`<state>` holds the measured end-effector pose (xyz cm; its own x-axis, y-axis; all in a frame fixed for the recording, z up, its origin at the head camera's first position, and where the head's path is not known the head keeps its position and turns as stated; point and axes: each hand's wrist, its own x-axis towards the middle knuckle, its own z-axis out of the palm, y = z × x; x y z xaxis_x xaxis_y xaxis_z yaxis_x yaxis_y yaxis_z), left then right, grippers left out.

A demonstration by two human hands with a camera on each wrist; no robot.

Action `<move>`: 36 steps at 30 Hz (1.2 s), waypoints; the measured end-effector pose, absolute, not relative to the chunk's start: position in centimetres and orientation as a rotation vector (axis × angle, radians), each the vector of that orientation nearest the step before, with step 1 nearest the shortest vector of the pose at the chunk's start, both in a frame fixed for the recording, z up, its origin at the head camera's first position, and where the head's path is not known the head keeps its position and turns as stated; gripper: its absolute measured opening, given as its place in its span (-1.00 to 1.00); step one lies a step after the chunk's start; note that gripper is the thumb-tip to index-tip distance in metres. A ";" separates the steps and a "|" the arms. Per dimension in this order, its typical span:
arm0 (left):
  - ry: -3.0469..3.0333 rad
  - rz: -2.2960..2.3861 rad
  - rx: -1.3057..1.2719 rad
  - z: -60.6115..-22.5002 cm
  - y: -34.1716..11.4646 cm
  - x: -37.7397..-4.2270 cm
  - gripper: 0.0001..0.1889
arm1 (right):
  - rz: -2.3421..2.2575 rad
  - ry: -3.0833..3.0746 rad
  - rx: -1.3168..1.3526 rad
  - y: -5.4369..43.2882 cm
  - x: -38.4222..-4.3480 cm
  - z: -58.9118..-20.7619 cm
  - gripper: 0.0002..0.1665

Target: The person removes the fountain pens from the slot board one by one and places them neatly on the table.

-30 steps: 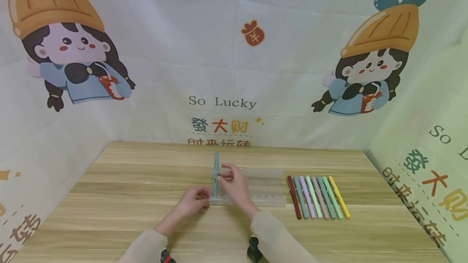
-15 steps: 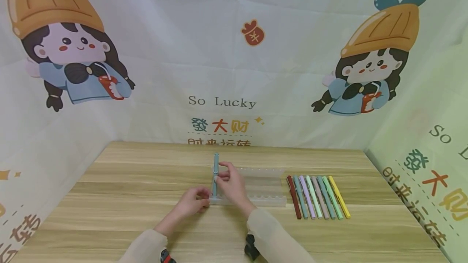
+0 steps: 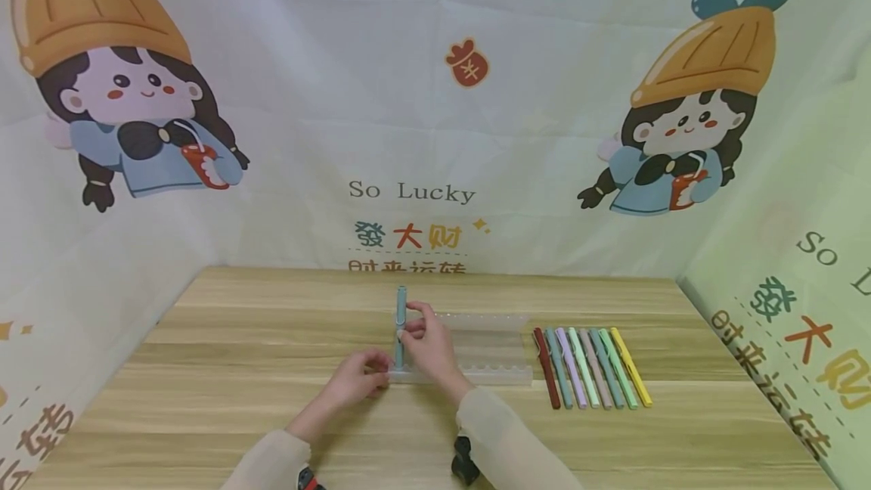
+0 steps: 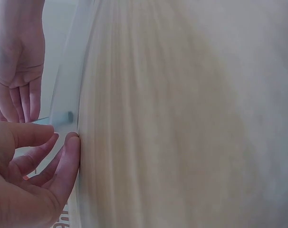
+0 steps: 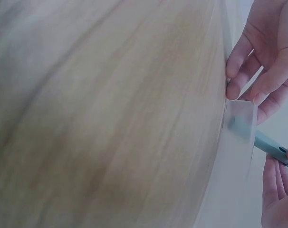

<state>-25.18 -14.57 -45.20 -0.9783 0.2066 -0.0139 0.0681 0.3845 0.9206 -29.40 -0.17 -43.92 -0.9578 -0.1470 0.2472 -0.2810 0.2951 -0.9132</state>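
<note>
My right hand [image 3: 429, 339] pinches a blue-grey capped pen [image 3: 401, 305] between thumb and fingers. The pen stands over the left end of a clear plastic pen rack [image 3: 493, 376], its lower end inside the front rail. In the right wrist view that end of the pen [image 5: 267, 145] shows through the frosted rail [image 5: 241, 114]. My left hand [image 3: 359, 373] holds the rack's left end, thumb and curled fingertips at its corner. From the left wrist, the left hand [image 4: 34, 171] is seen close beside the pen's tip [image 4: 63, 118].
Right of the rack lies a row of several capped pens: dark red [image 3: 547, 367], lilac [image 3: 571, 367], yellow [image 3: 631, 367], with blue, green and grey-pink ones between. They rest on a wood-grain table [image 3: 272, 324]. A printed cloth [image 3: 306, 97] hangs behind and at both sides.
My right hand has shifted slightly left along the pen, which stays over the rack's left end. The left hand keeps its place, and the row of pens is unmoved.
</note>
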 end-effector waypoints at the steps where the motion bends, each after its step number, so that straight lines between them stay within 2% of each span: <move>1: 2.504 1.658 0.253 -45.2 -14.6 -25.2 -0.81 | 1.754 -2.433 0.401 -0.2 -29.4 -43.9 -0.49; 14: 2.501 1.681 0.257 -45.3 -14.5 -25.2 -0.82 | 1.836 -2.265 0.420 -0.1 -29.2 -42.9 -0.49; 25: 2.507 1.676 0.267 -45.2 -14.6 -25.0 -0.83 | 1.859 -2.237 0.417 1.4 -26.6 -39.2 -0.54; 36: 2.503 1.703 0.280 -45.3 -14.5 -25.0 -0.82 | 1.829 -2.240 0.438 4.6 -28.6 -41.6 -0.52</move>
<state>-24.98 -14.54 -45.31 -0.9780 0.2076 0.0196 0.0944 0.3571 0.9293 -28.56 4.59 -41.60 -0.9323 -0.0922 0.3498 -0.3611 0.1825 -0.9145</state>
